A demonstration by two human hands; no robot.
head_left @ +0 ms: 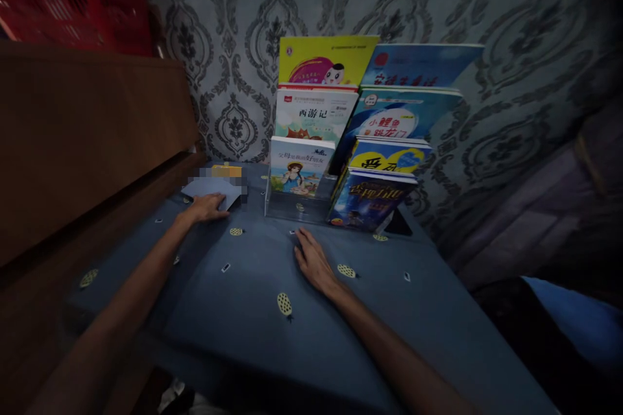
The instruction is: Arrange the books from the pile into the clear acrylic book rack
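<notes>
My left hand (208, 207) lies palm down at the near edge of a pale, flat book or pad (209, 191) on the left of the table. Its fingers rest on the pale surface and its thumb stands apart; the far part of this thing is blurred out. My right hand (314, 260) rests on the dark blue tablecloth (263, 350), fingers stretched out, with nothing in it. Just beyond that hand stands a clear tiered book stand (298, 209). It carries several children's books, among them a white-covered one (299, 172) and a dark blue one (372, 201) in front.
A brown wooden cabinet or board (92, 136) borders the table's left side, with a red plastic basket (78, 6) on top. Patterned wallpaper (233, 78) covers the wall behind. A dark flat object (400, 222) lies by the stand's right side. Something yellow (228, 171) is behind the pale book.
</notes>
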